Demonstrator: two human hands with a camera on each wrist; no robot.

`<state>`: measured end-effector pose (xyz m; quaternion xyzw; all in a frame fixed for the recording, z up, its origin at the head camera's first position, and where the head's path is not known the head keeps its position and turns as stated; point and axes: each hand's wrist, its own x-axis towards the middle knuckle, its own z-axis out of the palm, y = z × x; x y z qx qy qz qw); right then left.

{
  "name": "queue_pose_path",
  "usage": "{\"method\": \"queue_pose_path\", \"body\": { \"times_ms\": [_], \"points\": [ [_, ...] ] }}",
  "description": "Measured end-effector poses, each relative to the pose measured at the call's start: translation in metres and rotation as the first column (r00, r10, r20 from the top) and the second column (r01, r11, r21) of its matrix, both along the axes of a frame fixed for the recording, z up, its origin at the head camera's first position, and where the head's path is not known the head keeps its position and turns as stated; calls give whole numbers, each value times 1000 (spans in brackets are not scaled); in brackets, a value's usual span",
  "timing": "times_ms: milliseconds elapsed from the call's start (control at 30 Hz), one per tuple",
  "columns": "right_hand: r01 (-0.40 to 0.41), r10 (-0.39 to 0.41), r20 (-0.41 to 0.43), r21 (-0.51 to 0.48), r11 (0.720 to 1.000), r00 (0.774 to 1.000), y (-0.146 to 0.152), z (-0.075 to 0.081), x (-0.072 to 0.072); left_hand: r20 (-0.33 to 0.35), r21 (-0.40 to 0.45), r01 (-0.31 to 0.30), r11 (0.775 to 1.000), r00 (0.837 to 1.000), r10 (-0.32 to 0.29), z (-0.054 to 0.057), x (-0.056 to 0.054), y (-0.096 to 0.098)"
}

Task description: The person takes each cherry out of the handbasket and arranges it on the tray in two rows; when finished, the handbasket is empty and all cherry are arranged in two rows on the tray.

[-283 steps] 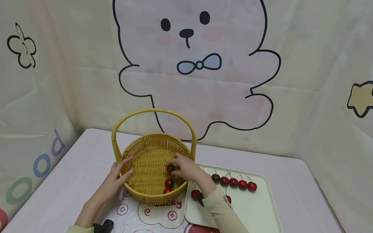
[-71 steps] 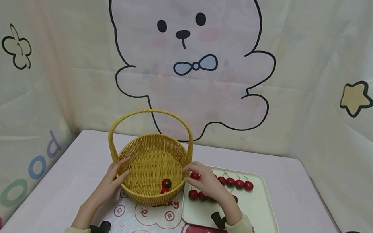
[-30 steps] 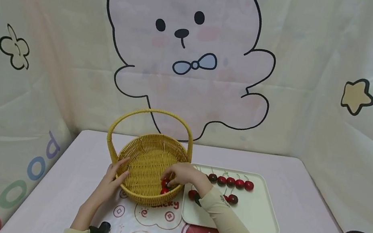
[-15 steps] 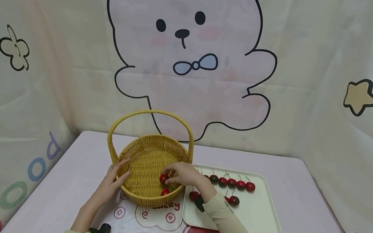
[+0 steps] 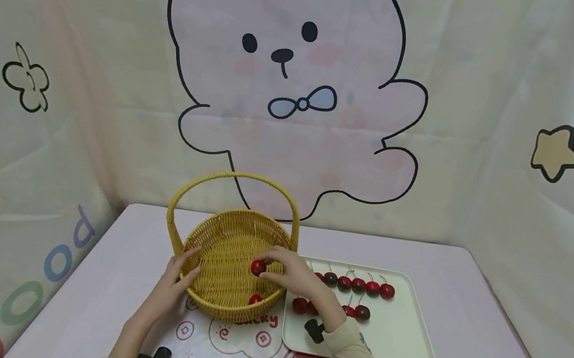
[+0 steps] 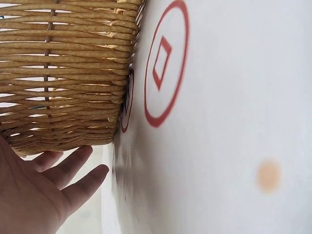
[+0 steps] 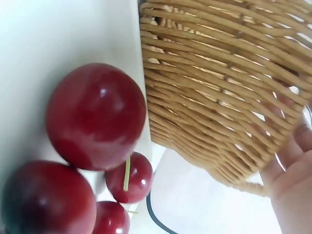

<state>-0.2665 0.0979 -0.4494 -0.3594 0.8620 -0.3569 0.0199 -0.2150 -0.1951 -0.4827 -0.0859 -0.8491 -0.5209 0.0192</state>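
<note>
A round yellow wicker basket [image 5: 222, 269] with a tall arched handle stands on the table. My left hand [image 5: 169, 289] holds its left rim, with digits over the edge; in the left wrist view, other fingers [image 6: 83, 187] lie straight along the outside wall. Inside the basket's right side, my right hand [image 5: 297, 274] pinches a red cherry [image 5: 258, 268] between thumb and fingers. Another cherry [image 5: 255, 299] lies low in the basket, near its front right. The right wrist view shows that hand [image 7: 295, 190] partly hidden by the wicker wall; the pinched cherry is not visible there.
A white tray [image 5: 396, 340] stands just right of the basket. It bears a back row of cherries [image 5: 358, 285] with stems and a second row [image 5: 363, 313] in front, partly hidden by my right wrist. A printed mat [image 5: 238, 346] lies in front of the basket.
Since a second ago, the right hand has lifted a cherry up from beside the other one in the basket. Earlier, this hand moved between basket and tray. The left hand has stayed put.
</note>
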Motion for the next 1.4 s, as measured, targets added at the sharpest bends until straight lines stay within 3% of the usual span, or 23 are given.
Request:
{"method": "queue_pose_path", "body": {
  "times_ms": [167, 433, 533, 733, 833, 1033, 1400],
  "points": [
    [19, -23, -46, -101, 995, 999, 10, 6, 11, -5, -17, 2, 1000, 1000, -2, 13, 7, 5],
    [48, -72, -113, -206, 977, 991, 37, 13, 26, 12, -15, -10, 1000, 1000, 11, 13, 8, 5],
    [56, -88, -140, -220, 974, 986, 49, 14, 30, 17, -17, -9, 1000, 1000, 9, 9, 6, 4],
    [99, -135, -156, -218, 971, 978, 73, 14, 37, 21, -27, -19, 999, 1000, 19, -16, -8, -4],
    [117, -155, -166, -215, 970, 974, 84, 12, 40, 8, -31, -20, 999, 1000, 20, -22, -11, -5],
    [149, -194, -226, -203, 968, 955, 104, 8, 44, -2, -31, -21, 999, 1000, 21, -23, -11, -6],
    [281, -312, -248, -154, 947, 917, 140, 5, 58, -4, -30, -17, 999, 1000, 17, -22, -11, -5]
  ]
}}
